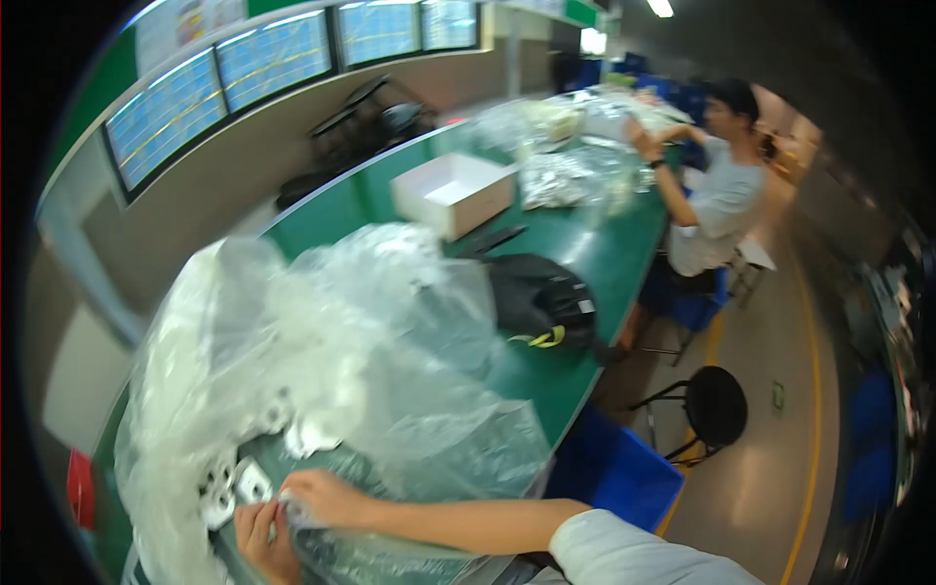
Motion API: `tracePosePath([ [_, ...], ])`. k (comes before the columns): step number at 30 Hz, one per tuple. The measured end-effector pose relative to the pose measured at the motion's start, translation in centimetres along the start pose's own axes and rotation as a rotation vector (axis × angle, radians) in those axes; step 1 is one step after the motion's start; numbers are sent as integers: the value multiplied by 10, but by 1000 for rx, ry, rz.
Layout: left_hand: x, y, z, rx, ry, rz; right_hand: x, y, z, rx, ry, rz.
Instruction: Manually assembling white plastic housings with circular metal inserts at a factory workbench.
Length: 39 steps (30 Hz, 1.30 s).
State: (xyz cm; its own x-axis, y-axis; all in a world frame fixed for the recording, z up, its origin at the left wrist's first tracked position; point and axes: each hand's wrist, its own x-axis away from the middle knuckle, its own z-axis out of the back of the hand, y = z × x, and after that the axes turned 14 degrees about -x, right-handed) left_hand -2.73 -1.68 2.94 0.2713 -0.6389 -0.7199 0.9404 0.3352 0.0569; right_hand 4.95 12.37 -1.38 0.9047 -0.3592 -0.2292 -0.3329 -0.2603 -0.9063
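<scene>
At the green desk's (585, 229) near end, left hand (263, 541) and right hand (322, 497) meet beside white holed parts (253, 480), perhaps steadying; grip unclear.

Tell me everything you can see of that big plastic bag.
The large plastic bag looks thin, see-through and slightly milky, with many creases. It lies slumped over the near end of the green table, bulging at left. White parts with dark holes lie by its folds. The left hand and right hand are close by; contact is unclear.
</scene>
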Motion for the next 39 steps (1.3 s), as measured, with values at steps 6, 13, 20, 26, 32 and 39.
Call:
tracePosePath([
  [6, -18, 25, -12, 238, -9, 277, 11, -29, 20, 65, 63, -55],
  [13, -10, 21, 0, 262, 107, 282, 9, -48, 5, -41, 23, -76],
  [20, -11, 20, -3, 263, 188, 164, 11, -49, 6, -45, 26, -71],
  [26, -11, 19, -6, 372, 108, 227, 11, -53, 4, 28, 18, -60],
  [32, -9, 14, 0, 564, -33, 317, 9, -56, 9, 16, -7, -116],
  [39, -12, 13, 4, 424, 47, 149, 7, -56, 11, -53, -57, -208],
])
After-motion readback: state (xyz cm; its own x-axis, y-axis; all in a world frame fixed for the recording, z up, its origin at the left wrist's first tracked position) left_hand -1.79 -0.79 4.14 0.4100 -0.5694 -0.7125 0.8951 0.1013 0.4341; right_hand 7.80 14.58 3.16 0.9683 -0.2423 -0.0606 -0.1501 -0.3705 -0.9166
